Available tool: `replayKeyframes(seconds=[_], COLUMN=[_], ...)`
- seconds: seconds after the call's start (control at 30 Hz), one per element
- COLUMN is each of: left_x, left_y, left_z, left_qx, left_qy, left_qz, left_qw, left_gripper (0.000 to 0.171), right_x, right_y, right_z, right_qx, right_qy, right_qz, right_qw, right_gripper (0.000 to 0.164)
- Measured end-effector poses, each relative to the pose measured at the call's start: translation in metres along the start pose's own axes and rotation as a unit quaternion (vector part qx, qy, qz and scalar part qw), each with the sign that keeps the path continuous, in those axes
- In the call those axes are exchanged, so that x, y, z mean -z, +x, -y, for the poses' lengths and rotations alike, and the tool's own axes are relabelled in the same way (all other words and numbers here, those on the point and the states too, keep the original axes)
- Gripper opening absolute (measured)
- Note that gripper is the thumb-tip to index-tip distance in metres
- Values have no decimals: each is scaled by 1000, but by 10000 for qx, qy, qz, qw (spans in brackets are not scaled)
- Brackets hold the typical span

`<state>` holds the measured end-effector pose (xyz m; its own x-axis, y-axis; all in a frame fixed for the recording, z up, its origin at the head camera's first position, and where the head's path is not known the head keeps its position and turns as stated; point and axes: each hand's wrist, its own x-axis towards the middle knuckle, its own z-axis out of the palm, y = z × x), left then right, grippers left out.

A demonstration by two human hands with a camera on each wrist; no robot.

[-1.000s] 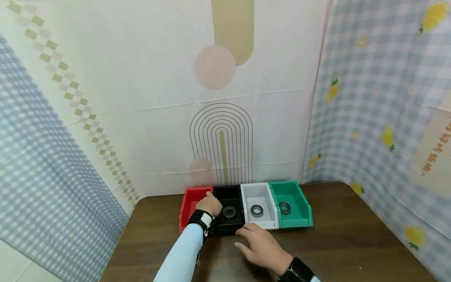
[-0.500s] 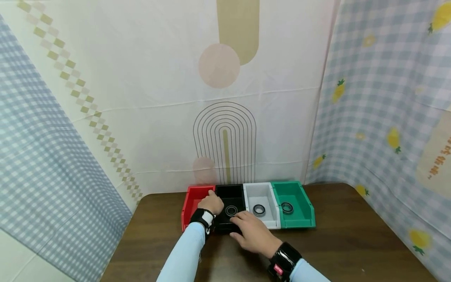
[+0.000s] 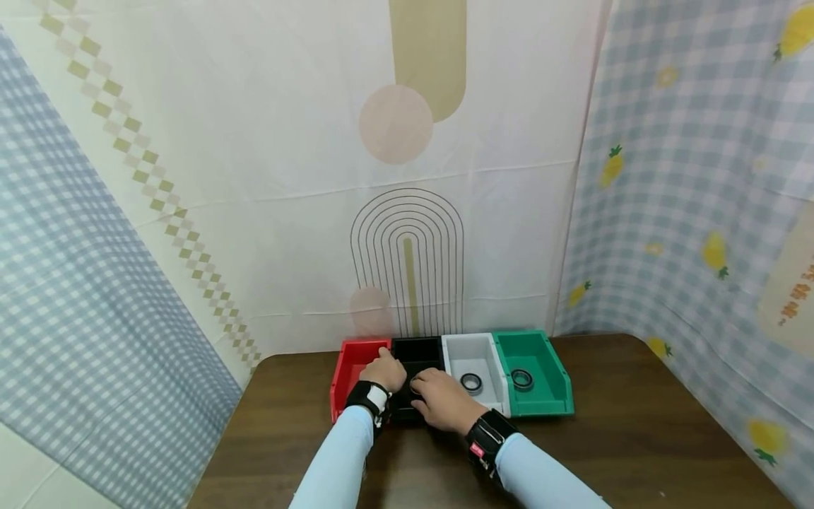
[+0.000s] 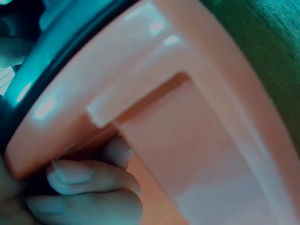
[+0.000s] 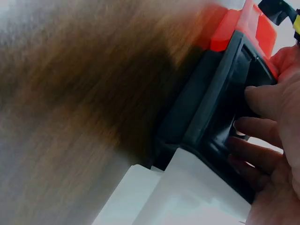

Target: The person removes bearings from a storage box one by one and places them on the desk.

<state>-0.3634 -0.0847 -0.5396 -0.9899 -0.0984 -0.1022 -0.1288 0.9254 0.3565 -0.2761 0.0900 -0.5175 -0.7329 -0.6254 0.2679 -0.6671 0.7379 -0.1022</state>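
Observation:
Four joined bins stand in a row: red, black, white and green. My left hand is at the wall between red and black. Its fingers curl down inside the red bin in the left wrist view and appear to grip that wall; their far side is hidden. My right hand reaches into the black bin, fingers bent and thumb apart. At its fingertips lies a ring bearing, mostly covered. More bearings lie in the white bin and the green bin.
The bins stand at the back of a brown wooden table, close to a white patterned cloth. Checked cloths hang at both sides, and the right one bears yellow fruit prints. A small ring-like thing is partly hidden by the left forearm.
My right hand has moved left and forward, from the front of the white bin into the black bin, over its bearing. My left hand stays at the red bin. The view has shifted slightly.

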Motion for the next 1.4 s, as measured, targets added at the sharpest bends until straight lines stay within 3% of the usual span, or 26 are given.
replayKeyframes(seconds=[0.17,0.4,0.57,0.8,0.93,1.07,1.4], left_x=[-1,11,9,17,12,19,19], left_y=[-2,-18,-14,-21,-15,-24,-27], left_z=[-2,-11,-8,-7,-3,-7,-9], left_qx=[-81,-159,-81,17,58,58,38], left_qy=[-129,-401,-307,-414,-234,-379,-327], left_qz=[78,230,161,185,26,102,65], left_qw=[9999,9988,9994,9990,9997,9992,9994], left_gripper=[57,56,57,51,46,43,52], right_x=[-1,-4,-7,-13,-14,-13,-14], right_y=[5,16,25,38,43,45,43], right_z=[-7,-16,-17,-13,-9,-6,-4], right_qx=[-11,-146,-159,-272,-339,-351,-325], right_qy=[-9,-314,-633,-1257,-1378,-1499,-1796], right_qz=[139,311,448,614,742,709,504], right_qw=[9999,9989,9969,9898,9871,9855,9819], right_gripper=[30,32,35,38,33,15,22])
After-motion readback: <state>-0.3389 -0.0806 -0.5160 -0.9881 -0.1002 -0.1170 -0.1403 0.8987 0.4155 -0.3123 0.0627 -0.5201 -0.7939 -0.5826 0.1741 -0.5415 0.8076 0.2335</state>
